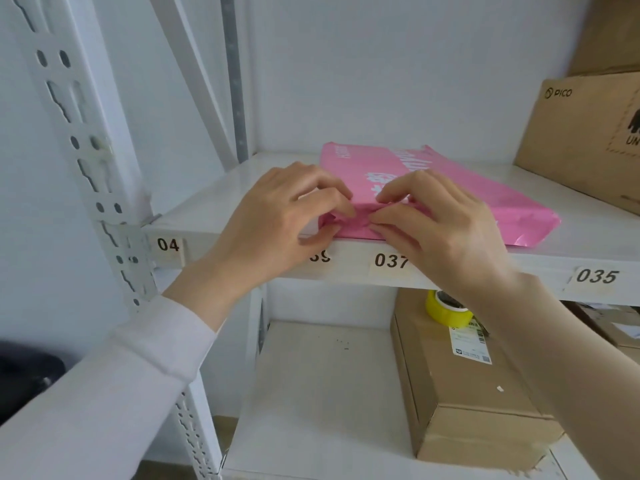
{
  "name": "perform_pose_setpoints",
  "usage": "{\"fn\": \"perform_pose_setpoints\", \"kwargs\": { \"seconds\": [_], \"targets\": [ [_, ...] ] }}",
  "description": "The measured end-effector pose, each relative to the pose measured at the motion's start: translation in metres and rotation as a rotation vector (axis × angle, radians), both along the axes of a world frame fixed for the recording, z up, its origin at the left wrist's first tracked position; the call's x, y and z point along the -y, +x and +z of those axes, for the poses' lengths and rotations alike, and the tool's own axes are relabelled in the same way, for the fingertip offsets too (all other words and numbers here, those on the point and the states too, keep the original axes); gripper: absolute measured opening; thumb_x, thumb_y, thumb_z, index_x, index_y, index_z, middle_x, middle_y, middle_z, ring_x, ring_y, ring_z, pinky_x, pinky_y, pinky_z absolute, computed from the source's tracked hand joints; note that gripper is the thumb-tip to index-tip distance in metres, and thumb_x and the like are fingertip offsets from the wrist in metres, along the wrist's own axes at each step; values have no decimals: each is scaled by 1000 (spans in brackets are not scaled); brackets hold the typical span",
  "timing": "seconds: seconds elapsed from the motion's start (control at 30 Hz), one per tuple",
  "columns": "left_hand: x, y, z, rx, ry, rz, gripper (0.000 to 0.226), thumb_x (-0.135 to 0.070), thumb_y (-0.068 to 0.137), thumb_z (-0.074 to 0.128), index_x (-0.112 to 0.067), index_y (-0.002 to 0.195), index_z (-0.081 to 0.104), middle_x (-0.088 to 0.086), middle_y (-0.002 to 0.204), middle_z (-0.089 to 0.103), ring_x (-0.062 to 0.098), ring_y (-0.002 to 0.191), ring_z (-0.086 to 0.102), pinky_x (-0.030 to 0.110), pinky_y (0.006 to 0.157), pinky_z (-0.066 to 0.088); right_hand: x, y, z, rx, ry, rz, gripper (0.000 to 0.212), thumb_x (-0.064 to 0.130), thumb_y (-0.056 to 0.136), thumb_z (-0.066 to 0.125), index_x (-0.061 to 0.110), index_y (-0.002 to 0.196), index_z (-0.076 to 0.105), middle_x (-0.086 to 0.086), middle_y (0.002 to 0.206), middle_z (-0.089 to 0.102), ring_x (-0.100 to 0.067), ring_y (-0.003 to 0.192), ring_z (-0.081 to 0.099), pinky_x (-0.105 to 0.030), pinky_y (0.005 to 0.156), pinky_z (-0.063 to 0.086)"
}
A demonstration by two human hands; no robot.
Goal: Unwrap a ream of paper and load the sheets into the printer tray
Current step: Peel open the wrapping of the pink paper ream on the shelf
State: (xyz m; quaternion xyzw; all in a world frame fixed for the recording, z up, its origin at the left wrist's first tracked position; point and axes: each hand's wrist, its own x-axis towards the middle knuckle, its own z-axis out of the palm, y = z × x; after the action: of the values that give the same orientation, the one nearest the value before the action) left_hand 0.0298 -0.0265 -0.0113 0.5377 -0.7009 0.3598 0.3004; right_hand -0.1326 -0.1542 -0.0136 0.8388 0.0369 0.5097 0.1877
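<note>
Together, left hand [277,216] and right hand [446,230], pinching pink wrapper [450,188] on shelf [214,202].

A single head-worn wide-angle camera looks forward and slightly down at a white shelf [221,188], close enough that its numbered front edge crosses mid-frame. The board below the shelf fills the lower frame.

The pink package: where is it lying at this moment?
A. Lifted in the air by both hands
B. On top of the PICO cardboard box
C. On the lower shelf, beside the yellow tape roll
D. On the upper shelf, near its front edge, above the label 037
D. The pink package lies flat on the upper shelf just above the label 037, with the left hand and right hand pinching its near end.
</note>
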Motion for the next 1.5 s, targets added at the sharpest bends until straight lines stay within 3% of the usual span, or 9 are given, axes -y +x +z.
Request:
{"fn": "perform_pose_setpoints", "kwargs": {
  "seconds": [0.13,0.37,0.47,0.63,0.73,0.93,1.13,1.37,1.5],
  "targets": [
    [1,-5,-2,5,-56,31,5,-11,82,66,-14,83,68,3,93,68,23,81,60,38,70,45,-4,4,2,-38,107,7,13,8,84,60,1,73,65,-14,83,65,-33,71,60,-41,58,49],
    [-1,-12,-7,15,-107,46,17,-15,90,58,-5,79,67,8,92,69,26,81,63,42,65,50,-7,4,1,-58,267,33,10,8,82,57,1,76,62,-14,90,61,-30,77,55,-23,69,36],
    [2,-14,-9,-5,-90,87,18,-15,91,53,-4,81,63,8,93,66,26,84,59,42,69,47,-8,3,-2,-51,272,65,12,9,84,56,0,78,61,-15,90,61,-31,76,55,-26,69,39],
    [5,-18,-11,-85,-69,140,18,-16,90,48,-4,81,58,8,95,63,22,84,48,42,71,43,-11,2,-2,-39,228,71,33,37,82,59,5,83,62,-12,88,62,-30,75,55,-40,63,46],
    [6,-21,-11,-106,-73,147,19,-17,90,47,-3,82,57,9,94,62,20,84,46,38,72,42,-13,12,-5,47,220,66,30,36,81,64,6,78,63,-11,83,63,-29,69,54,-41,58,45],
    [-2,-25,-22,-454,-89,-19,17,-19,84,60,-5,87,50,1,103,58,16,93,55,26,77,48,-12,13,2,12,346,96,23,31,76,66,10,69,63,-5,80,64,-26,70,54,-36,54,44],
    [2,-28,-31,-549,-229,-38,11,-5,80,68,0,82,58,10,104,60,4,95,56,9,72,50,-13,12,13,-112,490,124,15,28,72,65,14,69,62,1,82,59,-17,75,47,-37,61,46],
    [6,-39,-35,-751,-298,-17,5,-9,76,71,-6,78,68,-4,105,58,7,88,62,21,70,56,-11,12,18,-134,527,153,15,26,72,63,12,71,60,1,76,54,-21,70,50,-43,63,48],
    [4,-38,-33,-733,-261,57,8,-16,75,71,-13,71,65,-9,104,58,0,93,58,22,73,53,-12,10,19,-129,586,171,15,25,74,67,12,71,60,0,73,55,-20,68,52,-46,68,49]
  ]
}}
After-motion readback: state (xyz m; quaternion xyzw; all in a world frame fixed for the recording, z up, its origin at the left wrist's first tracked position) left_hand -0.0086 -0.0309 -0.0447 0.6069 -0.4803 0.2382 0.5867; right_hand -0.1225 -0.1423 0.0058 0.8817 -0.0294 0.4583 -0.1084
